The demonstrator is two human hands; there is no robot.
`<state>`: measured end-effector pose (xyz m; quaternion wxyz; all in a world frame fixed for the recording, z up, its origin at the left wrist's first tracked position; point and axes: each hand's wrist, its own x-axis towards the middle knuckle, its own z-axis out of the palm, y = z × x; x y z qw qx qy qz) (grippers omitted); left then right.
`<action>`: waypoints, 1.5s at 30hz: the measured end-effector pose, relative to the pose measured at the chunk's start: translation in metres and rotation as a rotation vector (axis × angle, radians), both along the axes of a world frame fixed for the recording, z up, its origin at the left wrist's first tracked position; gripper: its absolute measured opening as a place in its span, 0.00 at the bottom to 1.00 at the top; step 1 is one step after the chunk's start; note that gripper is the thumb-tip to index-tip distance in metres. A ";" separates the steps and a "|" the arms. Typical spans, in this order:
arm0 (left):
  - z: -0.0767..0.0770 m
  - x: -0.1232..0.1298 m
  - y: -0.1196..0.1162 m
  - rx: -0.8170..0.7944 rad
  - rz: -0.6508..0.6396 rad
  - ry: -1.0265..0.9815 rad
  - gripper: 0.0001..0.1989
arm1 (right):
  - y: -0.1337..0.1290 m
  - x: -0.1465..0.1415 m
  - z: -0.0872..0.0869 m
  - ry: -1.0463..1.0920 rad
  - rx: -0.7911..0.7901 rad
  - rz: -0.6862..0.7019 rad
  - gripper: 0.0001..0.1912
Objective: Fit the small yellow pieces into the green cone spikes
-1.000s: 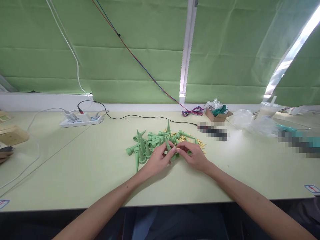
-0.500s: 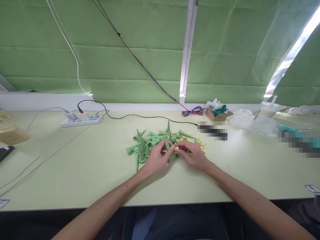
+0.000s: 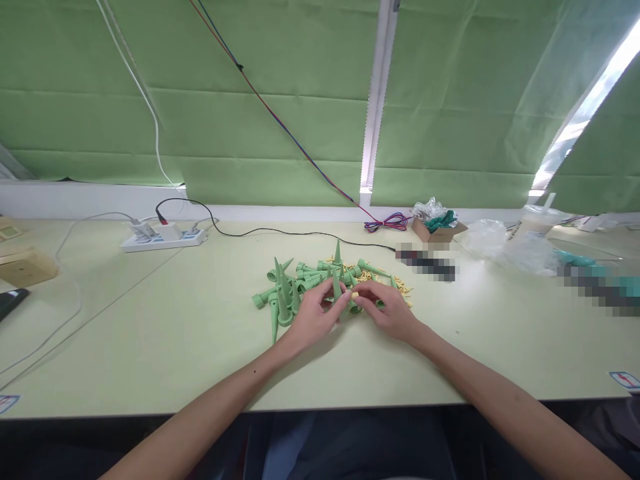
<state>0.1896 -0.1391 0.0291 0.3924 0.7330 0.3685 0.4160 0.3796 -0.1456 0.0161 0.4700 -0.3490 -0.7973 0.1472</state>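
Observation:
My left hand (image 3: 319, 311) is closed on a green cone-shaped spike (image 3: 337, 285), whose tip points up. Close to its right, my right hand (image 3: 387, 308) pinches a small yellow piece (image 3: 355, 296) between thumb and forefinger, against or beside the fingers of my left hand. Behind and left of both hands lies a pile of green spikes (image 3: 283, 300), some upright, others on their sides. Small yellow pieces (image 3: 400, 285) are scattered behind my right hand, partly hidden by it.
A white power strip (image 3: 164, 241) with plugs sits at the back left. Black cable (image 3: 280, 231) crosses the table's back. At the back right are a small cardboard box (image 3: 438, 231), a cup (image 3: 534, 223) and plastic bags (image 3: 530, 253). A beige box (image 3: 27, 268) stands far left.
The green spike in my left hand has tilted to nearly upright, its tip moving slightly right. My right hand has hardly moved. The whole view has shifted slightly.

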 end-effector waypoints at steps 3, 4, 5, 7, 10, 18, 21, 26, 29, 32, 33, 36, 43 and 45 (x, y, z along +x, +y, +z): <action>0.000 0.000 0.000 0.042 0.021 0.036 0.14 | 0.000 0.000 0.000 -0.002 -0.005 -0.009 0.07; 0.001 0.000 0.000 0.053 0.027 0.046 0.14 | 0.000 0.000 0.000 -0.002 -0.007 -0.012 0.08; 0.001 0.000 0.000 0.061 0.032 0.051 0.14 | 0.000 0.000 0.000 -0.003 -0.009 -0.013 0.08; 0.001 0.000 0.000 0.058 0.031 0.045 0.14 | 0.001 0.000 0.000 -0.006 -0.008 -0.016 0.08; 0.001 0.000 0.000 0.031 0.016 0.020 0.15 | 0.001 0.000 -0.001 -0.010 -0.006 -0.020 0.08; 0.002 0.000 -0.001 0.021 0.014 0.010 0.14 | 0.001 0.001 0.000 -0.006 0.006 -0.018 0.07; 0.003 0.000 -0.001 0.035 0.013 0.023 0.14 | 0.001 0.001 0.001 -0.005 0.014 -0.025 0.08; 0.002 -0.001 0.000 0.049 0.025 0.043 0.14 | 0.001 0.001 0.001 -0.005 0.014 -0.024 0.07; 0.000 -0.001 0.001 0.049 0.028 0.036 0.14 | 0.001 0.001 0.000 -0.011 0.002 -0.019 0.07; 0.000 0.000 0.001 0.041 0.021 0.026 0.14 | 0.000 0.001 0.001 -0.012 -0.004 -0.015 0.08; 0.000 0.000 0.001 0.038 0.018 0.025 0.14 | 0.000 0.001 0.001 -0.013 -0.002 -0.015 0.08; 0.000 0.000 0.001 0.021 0.008 0.019 0.14 | 0.000 0.000 0.002 -0.018 0.003 -0.010 0.08; 0.003 0.000 0.001 -0.075 -0.022 -0.054 0.14 | -0.001 0.000 0.004 -0.012 0.025 0.010 0.08; 0.003 0.000 0.001 -0.106 -0.032 -0.073 0.14 | -0.001 0.000 0.004 -0.007 0.033 0.017 0.08</action>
